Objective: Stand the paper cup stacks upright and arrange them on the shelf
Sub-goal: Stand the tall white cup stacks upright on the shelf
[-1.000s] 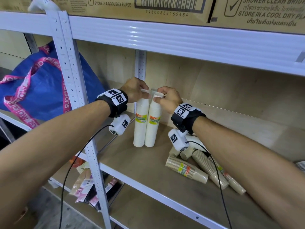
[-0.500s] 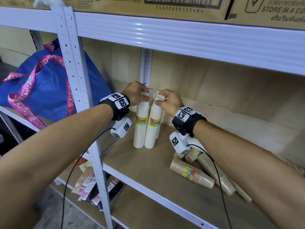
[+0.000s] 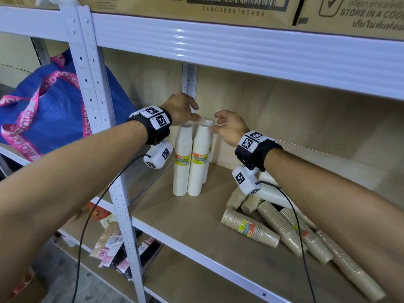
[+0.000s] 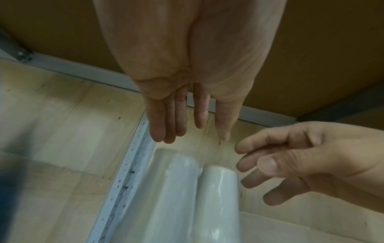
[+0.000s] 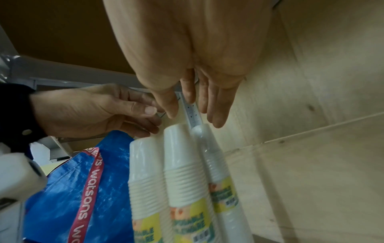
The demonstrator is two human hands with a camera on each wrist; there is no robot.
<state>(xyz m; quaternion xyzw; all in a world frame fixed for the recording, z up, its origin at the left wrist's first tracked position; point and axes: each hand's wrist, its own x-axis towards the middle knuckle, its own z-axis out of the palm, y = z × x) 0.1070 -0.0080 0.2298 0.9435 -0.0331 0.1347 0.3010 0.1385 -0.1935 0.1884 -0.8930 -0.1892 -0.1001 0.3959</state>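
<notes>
Three white paper cup stacks (image 3: pixel 192 158) (image 5: pixel 185 172) stand upright in plastic wrap at the back left of the wooden shelf (image 3: pixel 196 217), close to the rear upright post. My left hand (image 3: pixel 183 110) (image 4: pixel 187 118) hovers just above their tops, fingers straight and apart from them. My right hand (image 3: pixel 227 125) (image 5: pixel 199 105) hangs beside the tops with relaxed fingers, holding nothing. Several brown cup stacks (image 3: pixel 251 228) lie on their sides at the right of the shelf, and one white stack (image 3: pixel 273 191) lies among them under my right wrist.
The white shelf post (image 3: pixel 96 119) rises at the left front. A blue bag with pink straps (image 3: pixel 50 110) sits beyond it. The shelf beam (image 3: pixel 240 51) with cardboard boxes runs close overhead. Packets (image 3: pixel 118 248) lie on the lower shelf.
Both hands have let go of the tops of the white stacks and lifted slightly away with fingers spread. The stacks stay standing.
</notes>
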